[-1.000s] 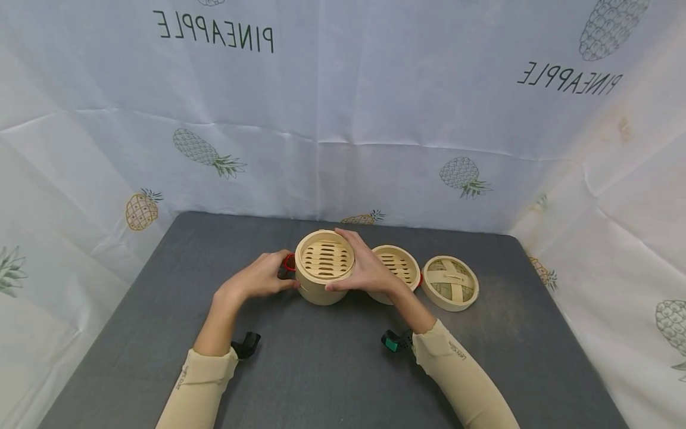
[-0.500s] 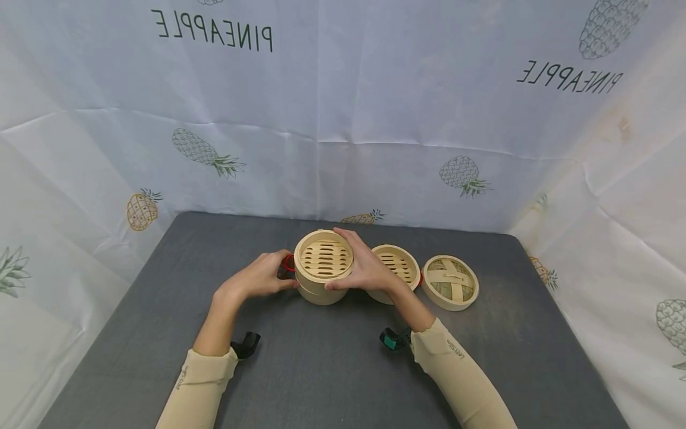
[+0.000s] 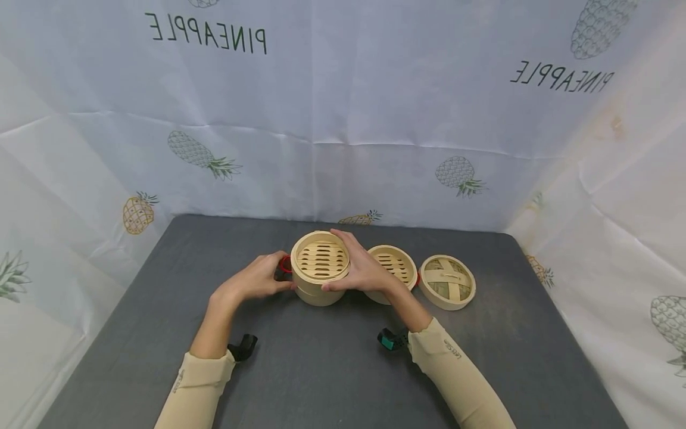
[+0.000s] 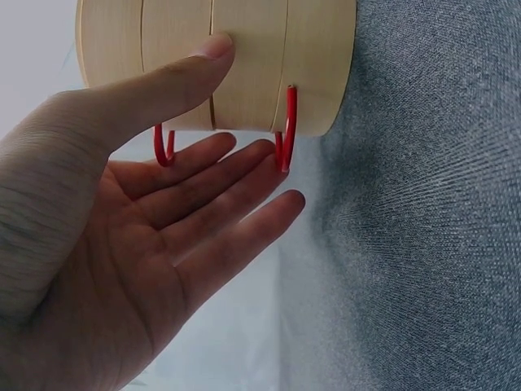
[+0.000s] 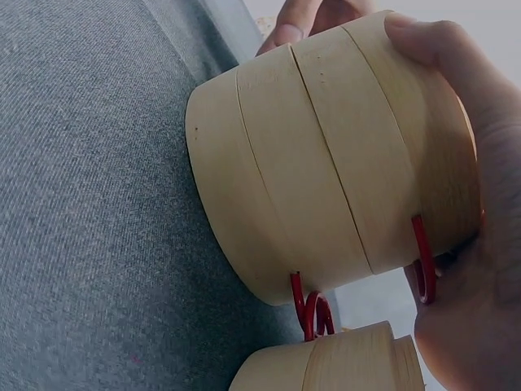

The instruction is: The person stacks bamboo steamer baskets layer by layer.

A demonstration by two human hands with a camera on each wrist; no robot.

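Two round bamboo steamer baskets stand stacked on the dark table, the slatted upper basket (image 3: pixel 321 262) seated on the lower basket (image 3: pixel 317 298). My right hand (image 3: pixel 367 271) grips the upper basket from its right, thumb on the near side and fingers at the far rim. My left hand (image 3: pixel 256 279) spans the stack's left side. In the left wrist view its thumb (image 4: pixel 183 77) touches the wall near the middle seam, and its slightly bent fingers reach behind, near the red handles (image 4: pixel 291 122). The right wrist view shows more red handles (image 5: pixel 423 261).
Another slatted steamer basket (image 3: pixel 393 262) stands just right of the stack, partly behind my right wrist. Beyond it lies a round woven bamboo lid (image 3: pixel 447 283). A pineapple-print curtain (image 3: pixel 332 119) rises behind the table (image 3: pixel 332 369).
The whole scene has slid slightly left in the head view. Both hands keep the same places on the stacked baskets.
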